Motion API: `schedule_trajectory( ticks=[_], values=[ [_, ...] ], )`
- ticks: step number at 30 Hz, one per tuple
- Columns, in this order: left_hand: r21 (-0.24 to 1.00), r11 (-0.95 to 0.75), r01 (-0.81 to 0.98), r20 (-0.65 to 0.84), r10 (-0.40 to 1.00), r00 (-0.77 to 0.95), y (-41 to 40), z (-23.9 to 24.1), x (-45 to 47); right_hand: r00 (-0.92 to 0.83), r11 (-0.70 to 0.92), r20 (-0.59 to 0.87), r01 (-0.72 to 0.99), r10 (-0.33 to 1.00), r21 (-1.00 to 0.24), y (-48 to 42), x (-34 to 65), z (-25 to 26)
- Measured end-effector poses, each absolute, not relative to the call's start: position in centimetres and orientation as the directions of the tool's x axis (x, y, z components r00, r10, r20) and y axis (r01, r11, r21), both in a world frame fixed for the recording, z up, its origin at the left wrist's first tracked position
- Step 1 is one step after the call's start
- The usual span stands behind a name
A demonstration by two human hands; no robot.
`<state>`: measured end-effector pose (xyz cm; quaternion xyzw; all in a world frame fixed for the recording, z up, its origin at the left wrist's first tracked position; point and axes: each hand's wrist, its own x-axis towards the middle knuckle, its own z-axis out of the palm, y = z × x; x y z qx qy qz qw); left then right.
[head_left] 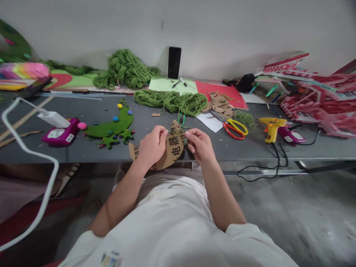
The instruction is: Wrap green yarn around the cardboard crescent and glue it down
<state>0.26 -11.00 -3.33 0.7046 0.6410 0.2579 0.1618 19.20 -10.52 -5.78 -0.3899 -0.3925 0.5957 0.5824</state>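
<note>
My left hand (153, 145) is closed on a curved brown cardboard cutout (175, 149) printed with black characters, held at the front edge of the table. Thin green yarn (180, 130) crosses the cutout near its narrow upper tip. Beside that tip, my right hand (200, 144) pinches the yarn between thumb and fingers. Just beyond both hands lies a long bundle of green yarn (170, 101). To the left rests a green crescent-shaped piece (111, 128) dotted with coloured pompoms.
Scissors (235, 129) with red and yellow handles lie right of my hands, near cardboard scraps (221, 104). Farther right is a yellow glue gun (272, 128) with a black cord. A purple box (61, 132) with a white plug sits left. A phone (174, 62) leans against the wall.
</note>
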Motion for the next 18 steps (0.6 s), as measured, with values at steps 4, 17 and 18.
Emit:
schedule_trajectory(
  ticks=[4, 17, 18],
  values=[
    [0.553, -0.142, 0.821, 0.179, 0.983, 0.049, -11.2, -3.5, 0.3, -0.087, -0.085, -0.053, -0.428, 0.995, -0.9, -10.3, 19.5, -5.5],
    [0.586, -0.249, 0.771, 0.303, 0.95, 0.077, -11.9, -3.8, 0.1, -0.484, -0.264, -0.135, -0.21, 0.864, -0.941, -8.3, 20.7, -4.7],
    [0.588, -0.26, 0.766, 0.307, 0.948, 0.085, -12.0, -3.8, 0.1, -0.519, -0.258, -0.139, -0.165, 0.843, -0.952, -7.7, 20.8, -4.6]
  ],
)
